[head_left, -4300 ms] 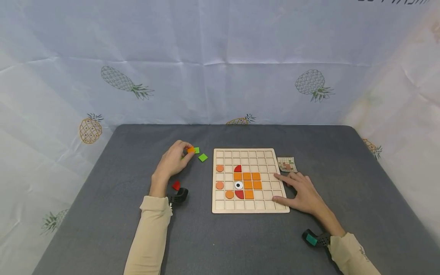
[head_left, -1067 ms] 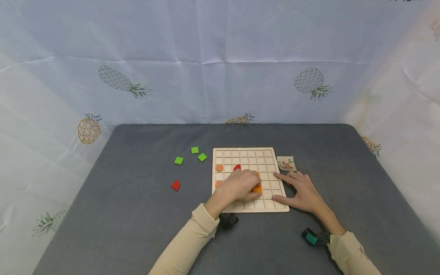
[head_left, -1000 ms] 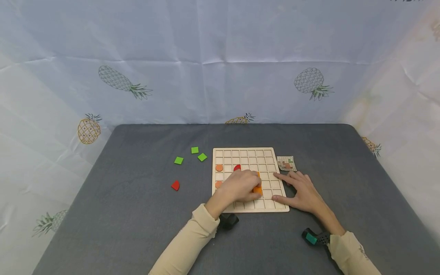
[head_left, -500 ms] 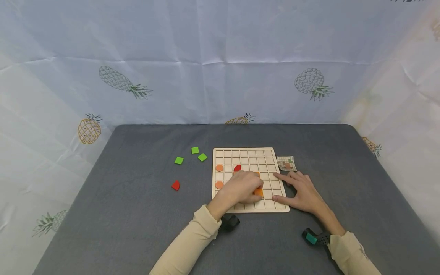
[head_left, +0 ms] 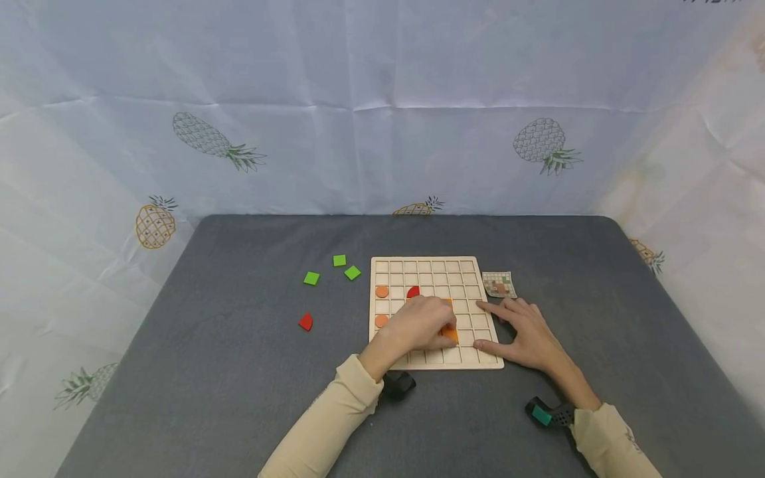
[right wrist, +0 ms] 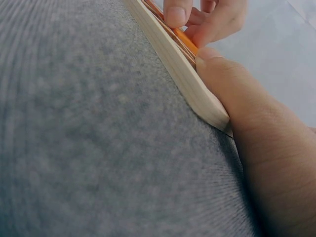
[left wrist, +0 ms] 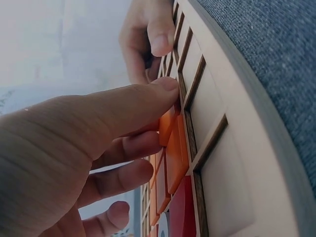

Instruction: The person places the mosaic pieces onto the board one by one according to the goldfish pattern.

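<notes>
My left hand (head_left: 415, 323) is over the middle of the wooden grid board (head_left: 373, 272). Its thumb and index finger pinch an orange square tile (head_left: 450, 334), which lies at a cell beside other orange tiles. In the left wrist view the held tile (left wrist: 168, 122) sits slightly raised and tilted next to a flat orange tile (left wrist: 176, 158). A red quarter-round tile (left wrist: 183, 210) is nearby. My right hand (head_left: 526, 337) rests with extended fingers on the board's right edge. The left hand hides several placed tiles in the head view.
Left of the board lie several green square tiles (head_left: 339, 260) and a red quarter-round tile (head_left: 306, 322). A small pattern card (head_left: 499, 285) is at the board's right side. Orange discs (head_left: 382, 291) sit in the leftmost column. The grey table (head_left: 239, 411) surrounds everything.
The left hand has carried an orange square tile from the table's left side onto the board. Over the last second it shifts only slightly there. The right hand stays in place.
</notes>
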`<state>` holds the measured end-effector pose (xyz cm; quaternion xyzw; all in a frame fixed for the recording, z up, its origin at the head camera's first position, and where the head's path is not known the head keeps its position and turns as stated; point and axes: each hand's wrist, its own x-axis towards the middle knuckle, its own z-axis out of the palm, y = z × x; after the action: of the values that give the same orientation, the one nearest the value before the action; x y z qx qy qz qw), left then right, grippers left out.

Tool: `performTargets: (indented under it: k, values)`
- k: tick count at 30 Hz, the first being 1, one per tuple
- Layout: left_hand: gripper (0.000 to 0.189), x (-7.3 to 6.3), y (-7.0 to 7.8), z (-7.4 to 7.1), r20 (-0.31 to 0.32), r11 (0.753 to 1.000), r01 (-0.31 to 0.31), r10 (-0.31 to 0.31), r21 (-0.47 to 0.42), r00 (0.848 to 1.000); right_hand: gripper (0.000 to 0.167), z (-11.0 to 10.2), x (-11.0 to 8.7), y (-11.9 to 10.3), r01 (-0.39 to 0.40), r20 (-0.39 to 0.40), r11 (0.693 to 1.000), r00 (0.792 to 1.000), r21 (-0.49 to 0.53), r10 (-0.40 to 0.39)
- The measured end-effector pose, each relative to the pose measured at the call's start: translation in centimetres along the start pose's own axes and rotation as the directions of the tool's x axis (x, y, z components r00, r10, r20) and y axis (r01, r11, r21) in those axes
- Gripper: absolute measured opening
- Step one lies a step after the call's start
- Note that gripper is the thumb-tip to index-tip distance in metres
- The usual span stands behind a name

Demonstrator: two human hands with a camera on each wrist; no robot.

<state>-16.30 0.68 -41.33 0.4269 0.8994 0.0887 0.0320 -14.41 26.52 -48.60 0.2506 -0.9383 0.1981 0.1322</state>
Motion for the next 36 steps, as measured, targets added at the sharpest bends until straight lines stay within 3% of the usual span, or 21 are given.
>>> performTargets:
  k: [11,36]
  values:
    - [0.013,0.02,0.01,0.01,0.036,0.999,-0.013,0.014,-0.034,0.999,0.077,-0.04,-0.03,-0.05,0.011,-0.008,1.000,1.000,0.002,-0.011]
    - [0.014,-0.01,0.39,0.25,-0.004,1.000,-0.027,0.027,-0.002,1.000,0.077,-0.02,-0.02,0.11,-0.011,0.016,1.000,1.000,-0.012,0.011]
